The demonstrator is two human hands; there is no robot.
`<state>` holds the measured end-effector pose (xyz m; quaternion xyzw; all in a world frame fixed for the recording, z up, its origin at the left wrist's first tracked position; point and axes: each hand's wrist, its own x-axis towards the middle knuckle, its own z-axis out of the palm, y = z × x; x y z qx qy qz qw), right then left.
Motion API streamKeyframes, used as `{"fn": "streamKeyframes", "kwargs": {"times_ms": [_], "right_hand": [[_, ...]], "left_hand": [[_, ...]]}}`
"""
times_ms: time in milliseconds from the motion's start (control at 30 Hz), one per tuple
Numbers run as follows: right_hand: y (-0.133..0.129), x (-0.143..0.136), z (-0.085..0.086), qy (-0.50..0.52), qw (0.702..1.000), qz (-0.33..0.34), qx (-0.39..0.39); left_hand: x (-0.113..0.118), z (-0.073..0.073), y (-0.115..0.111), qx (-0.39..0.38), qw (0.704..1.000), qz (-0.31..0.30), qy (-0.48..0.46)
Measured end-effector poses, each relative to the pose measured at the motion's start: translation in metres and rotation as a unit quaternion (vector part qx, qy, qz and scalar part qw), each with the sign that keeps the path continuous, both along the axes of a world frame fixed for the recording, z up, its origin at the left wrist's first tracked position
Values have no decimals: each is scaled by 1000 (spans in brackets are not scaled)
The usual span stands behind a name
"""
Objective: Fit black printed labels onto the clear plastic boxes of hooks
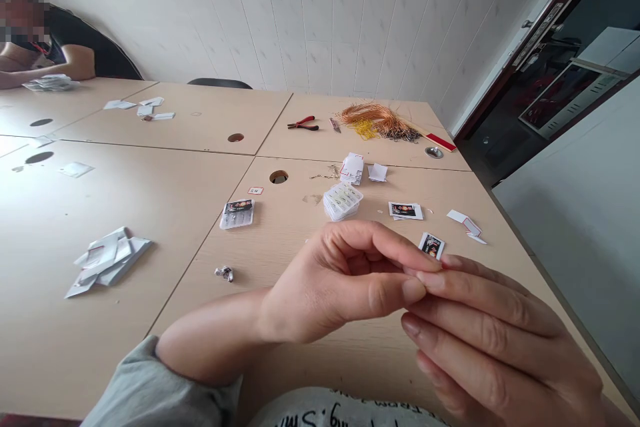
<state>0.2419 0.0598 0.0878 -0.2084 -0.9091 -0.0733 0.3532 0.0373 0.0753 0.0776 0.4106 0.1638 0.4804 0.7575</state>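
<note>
My left hand (345, 280) is closed in a pinch, its thumb and forefinger tips meeting the fingertips of my right hand (505, 340). The right fingers lie pressed together, with their tips against the left thumb. Whatever is between the fingertips is hidden or too small to make out. Just beyond them lies a small black-and-white printed card (432, 245). Past my left hand stands a stack of clear plastic cases (343, 201). A clear case with a black label (237, 213) rests farther left, and a small crumpled silvery piece (225, 273) lies nearer to me.
White packets (107, 260) are heaped at left. White cards (352, 169), more printed cards (406, 211) and folded paper (467, 225) lie ahead. Behind are red-handled pliers (303, 123) and a copper-coloured wire bundle (380, 121). The table has cable holes (279, 177). A person (45, 57) sits far left.
</note>
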Motion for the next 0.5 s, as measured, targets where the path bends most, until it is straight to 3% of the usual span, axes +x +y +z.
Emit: {"fn": "streamKeyframes", "kwargs": {"times_ms": [100, 500], "right_hand": [[2, 3, 1, -41, 998, 37, 13], [1, -1, -6, 0, 1000, 16, 16]], "left_hand": [[-1, 1, 0, -2, 1000, 0, 6], [-2, -1, 1, 0, 1000, -8, 4]]}}
